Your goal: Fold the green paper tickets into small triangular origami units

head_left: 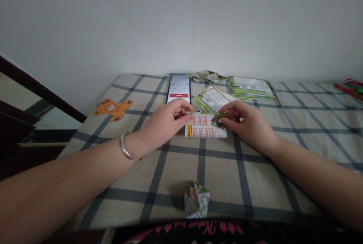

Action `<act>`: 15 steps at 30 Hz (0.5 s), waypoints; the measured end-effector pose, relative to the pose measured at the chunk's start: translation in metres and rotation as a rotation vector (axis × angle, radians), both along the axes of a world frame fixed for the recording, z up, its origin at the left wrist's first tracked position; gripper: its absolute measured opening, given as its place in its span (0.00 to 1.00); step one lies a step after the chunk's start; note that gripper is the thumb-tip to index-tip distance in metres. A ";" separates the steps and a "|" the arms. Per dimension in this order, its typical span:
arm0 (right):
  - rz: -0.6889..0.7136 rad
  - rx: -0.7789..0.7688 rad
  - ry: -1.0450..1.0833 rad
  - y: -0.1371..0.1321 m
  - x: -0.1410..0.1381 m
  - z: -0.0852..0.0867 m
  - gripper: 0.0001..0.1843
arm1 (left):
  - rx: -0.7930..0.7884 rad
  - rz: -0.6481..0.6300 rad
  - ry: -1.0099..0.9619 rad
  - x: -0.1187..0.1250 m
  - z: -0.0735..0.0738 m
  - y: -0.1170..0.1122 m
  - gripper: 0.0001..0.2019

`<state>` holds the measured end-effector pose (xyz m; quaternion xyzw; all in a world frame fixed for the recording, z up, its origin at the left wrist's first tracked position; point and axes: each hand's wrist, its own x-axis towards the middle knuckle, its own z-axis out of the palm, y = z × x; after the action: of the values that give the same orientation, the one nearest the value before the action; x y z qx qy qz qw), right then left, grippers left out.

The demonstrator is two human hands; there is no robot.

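Note:
Between my two hands is a printed paper leaflet (206, 126), white with orange and yellow print, bent over along its top edge. My left hand (176, 114) pinches its upper left corner between thumb and fingers. At the upper right corner, my right hand (238, 117) grips it the same way, the thumb lying over a small dark picture. Just beyond the hands lie loose green-and-white leaflets (214, 98), partly hidden by the held one. A folded paper piece (197, 199) stands near the table's front edge, below the leaflet.
A phone (179, 89) with a running timer lies behind my left hand. Folded paper pieces (208, 75) rest by the wall, and a leaflet stack (249, 86) is at back right. A bear picture (112, 109) is on the checked tablecloth (136, 187). Something red (351, 88) lies far right.

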<state>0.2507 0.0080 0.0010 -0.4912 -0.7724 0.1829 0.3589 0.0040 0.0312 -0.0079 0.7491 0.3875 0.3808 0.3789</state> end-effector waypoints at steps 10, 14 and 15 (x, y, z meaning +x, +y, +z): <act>-0.015 -0.036 0.053 -0.001 -0.003 0.003 0.07 | 0.134 0.046 0.133 -0.004 0.003 0.000 0.06; -0.011 -0.033 0.062 0.000 -0.003 0.002 0.07 | 0.125 0.039 0.116 -0.004 0.001 0.001 0.07; -0.010 -0.029 0.063 0.000 -0.002 0.002 0.07 | 0.125 0.040 0.113 -0.004 0.001 0.001 0.07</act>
<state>0.2485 0.0081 0.0025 -0.4942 -0.7555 0.2077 0.3766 -0.0002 0.0323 -0.0066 0.7839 0.3986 0.3686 0.3014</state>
